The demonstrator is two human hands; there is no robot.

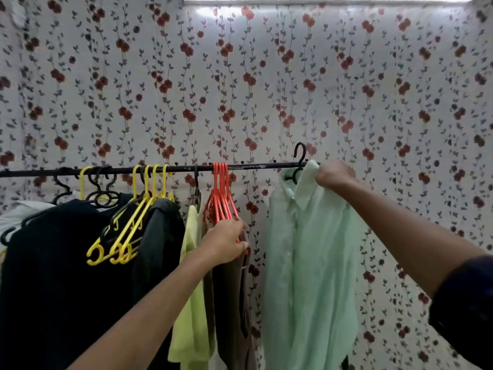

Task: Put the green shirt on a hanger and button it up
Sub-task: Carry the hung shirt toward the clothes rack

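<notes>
Up high, right hand gripping green shirt, left hand clutching red hangers

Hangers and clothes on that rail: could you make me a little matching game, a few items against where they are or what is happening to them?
Items:
1. green shirt
2. red hangers
3. yellow hangers
4. black hanger

States:
A. hook raised above the rail, inside the shirt collar
B. left hand at their lower end
C. hanging empty, between dark garments
D. right hand gripping its shoulder

Pairs: 1-D, 2-B, 3-C, 4-A
</notes>
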